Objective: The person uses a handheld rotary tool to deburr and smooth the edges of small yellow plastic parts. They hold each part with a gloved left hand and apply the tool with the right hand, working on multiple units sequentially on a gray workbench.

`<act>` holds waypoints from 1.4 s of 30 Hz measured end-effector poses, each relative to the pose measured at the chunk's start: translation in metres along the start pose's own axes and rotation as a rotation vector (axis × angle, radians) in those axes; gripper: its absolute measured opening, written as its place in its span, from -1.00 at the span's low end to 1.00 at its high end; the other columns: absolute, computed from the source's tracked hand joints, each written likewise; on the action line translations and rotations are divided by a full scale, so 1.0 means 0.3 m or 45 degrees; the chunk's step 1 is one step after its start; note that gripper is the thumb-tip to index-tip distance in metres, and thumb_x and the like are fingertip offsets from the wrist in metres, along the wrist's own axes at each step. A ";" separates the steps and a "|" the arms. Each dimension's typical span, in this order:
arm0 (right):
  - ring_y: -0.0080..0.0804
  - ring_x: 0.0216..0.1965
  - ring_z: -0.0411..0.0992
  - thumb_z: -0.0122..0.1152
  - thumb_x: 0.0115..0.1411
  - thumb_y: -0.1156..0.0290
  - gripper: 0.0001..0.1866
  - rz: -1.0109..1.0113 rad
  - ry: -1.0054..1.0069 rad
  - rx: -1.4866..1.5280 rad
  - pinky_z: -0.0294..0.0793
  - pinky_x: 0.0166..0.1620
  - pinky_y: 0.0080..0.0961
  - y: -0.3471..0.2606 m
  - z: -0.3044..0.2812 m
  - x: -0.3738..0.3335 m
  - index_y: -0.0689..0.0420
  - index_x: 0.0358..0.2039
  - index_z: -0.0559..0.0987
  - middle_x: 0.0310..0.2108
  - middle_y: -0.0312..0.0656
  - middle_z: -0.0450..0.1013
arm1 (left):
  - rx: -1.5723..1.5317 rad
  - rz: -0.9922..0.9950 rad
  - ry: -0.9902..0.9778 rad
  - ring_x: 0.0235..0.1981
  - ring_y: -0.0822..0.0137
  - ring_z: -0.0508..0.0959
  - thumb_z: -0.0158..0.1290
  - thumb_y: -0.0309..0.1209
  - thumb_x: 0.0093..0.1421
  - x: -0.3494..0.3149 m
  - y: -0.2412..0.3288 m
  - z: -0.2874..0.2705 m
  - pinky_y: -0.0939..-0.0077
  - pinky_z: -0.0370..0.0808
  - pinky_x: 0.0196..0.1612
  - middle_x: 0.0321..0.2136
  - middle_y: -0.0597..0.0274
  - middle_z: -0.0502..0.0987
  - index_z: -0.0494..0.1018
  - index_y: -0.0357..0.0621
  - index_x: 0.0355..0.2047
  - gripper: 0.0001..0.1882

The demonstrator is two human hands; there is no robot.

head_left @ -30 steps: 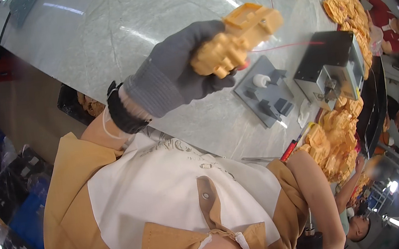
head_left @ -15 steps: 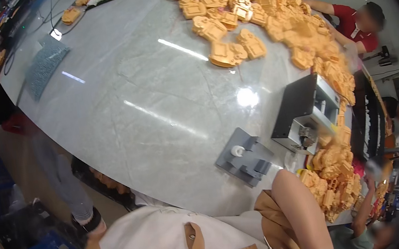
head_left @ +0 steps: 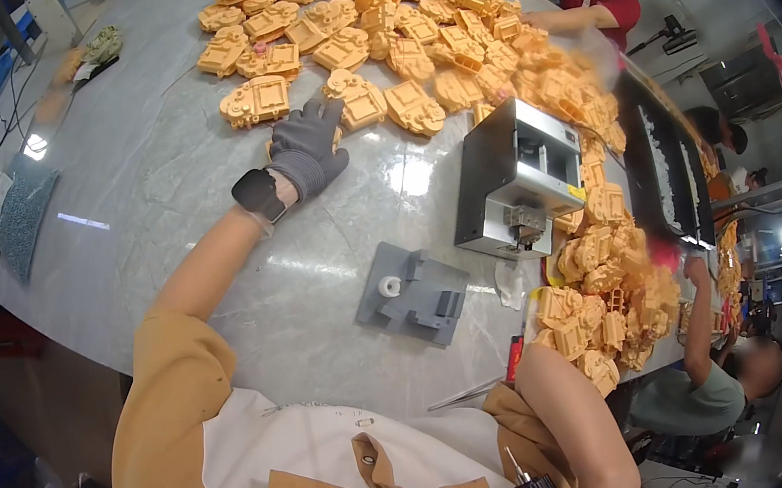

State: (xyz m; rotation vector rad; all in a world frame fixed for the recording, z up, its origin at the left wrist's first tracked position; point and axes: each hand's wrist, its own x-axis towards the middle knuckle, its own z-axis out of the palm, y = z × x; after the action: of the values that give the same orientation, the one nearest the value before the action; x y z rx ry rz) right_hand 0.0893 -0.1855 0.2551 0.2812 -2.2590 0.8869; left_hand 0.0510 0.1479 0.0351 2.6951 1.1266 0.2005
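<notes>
The grey counter (head_left: 187, 197) carries a heap of orange casings (head_left: 409, 59) along its far and right sides. Right of centre stands a black-and-silver box (head_left: 483, 173), a grey fixture (head_left: 430, 314) nearer and to its left. The gloved left hand (head_left: 307, 144) is far left, over a mostly hidden casing (head_left: 338, 137); whether its grip is apart or clamped, I cannot tell. The right hand is out of view.

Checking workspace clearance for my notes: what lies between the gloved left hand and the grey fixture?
Only bare tabletop lies between the gloved left hand and grey fixture, in the head view.
</notes>
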 end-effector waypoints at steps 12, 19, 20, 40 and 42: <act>-0.61 -0.57 0.44 0.12 -0.10 0.33 -0.90 0.096 0.093 0.023 0.36 -0.64 -0.58 -0.003 0.049 -0.030 0.00 -0.52 0.54 -0.57 -0.49 0.44 | -0.461 0.257 -0.543 0.08 0.17 0.25 0.06 -0.21 -0.08 -0.145 -0.148 -0.054 0.38 0.18 0.14 0.01 -0.02 0.26 0.09 -0.08 0.16 -0.24; -0.17 -0.25 0.41 -0.02 0.09 0.23 -0.63 -0.107 0.075 0.243 0.43 -0.22 -0.23 -0.001 0.047 -0.022 0.22 -0.17 0.45 -0.18 0.01 0.40 | -1.386 -0.204 -0.483 -0.25 0.46 0.46 0.13 -0.23 0.00 -0.246 -0.068 -0.043 0.60 0.42 -0.20 -0.26 0.25 0.44 0.27 -0.17 -0.07 -0.48; -0.21 -0.31 0.40 -0.02 0.09 0.24 -0.66 -0.126 0.069 0.207 0.41 -0.28 -0.27 -0.007 0.055 -0.046 0.21 -0.21 0.46 -0.22 0.00 0.40 | -1.706 -0.326 -0.421 -0.27 0.48 0.46 0.11 -0.24 0.02 -0.291 -0.006 -0.078 0.60 0.43 -0.23 -0.27 0.27 0.43 0.28 -0.17 -0.10 -0.53; -0.29 -0.67 0.45 0.05 0.03 0.70 -0.64 -0.168 1.402 0.120 0.50 -0.59 -0.46 0.058 0.170 -0.558 0.19 -0.15 0.23 -0.52 -0.01 0.47 | -0.893 -0.093 0.061 -0.45 0.02 0.49 -0.09 -0.13 0.13 -0.428 0.389 0.007 0.22 0.43 -0.39 -0.26 0.00 0.34 0.11 -0.08 0.08 -0.45; -0.34 -0.68 0.45 0.06 -0.02 0.70 -0.58 -0.094 1.449 0.132 0.49 -0.59 -0.50 0.065 0.152 -0.554 0.16 -0.13 0.23 -0.52 -0.08 0.47 | -0.917 -0.066 0.050 -0.47 0.01 0.50 -0.11 -0.15 0.14 -0.423 0.402 0.002 0.22 0.44 -0.40 -0.25 0.00 0.34 0.13 -0.08 0.07 -0.48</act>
State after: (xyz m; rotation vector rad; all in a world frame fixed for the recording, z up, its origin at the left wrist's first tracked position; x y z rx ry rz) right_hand 0.1807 -0.2090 0.1098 -0.0991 -1.1432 0.8175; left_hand 0.0451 -0.0254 0.0589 2.0270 0.9015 0.5356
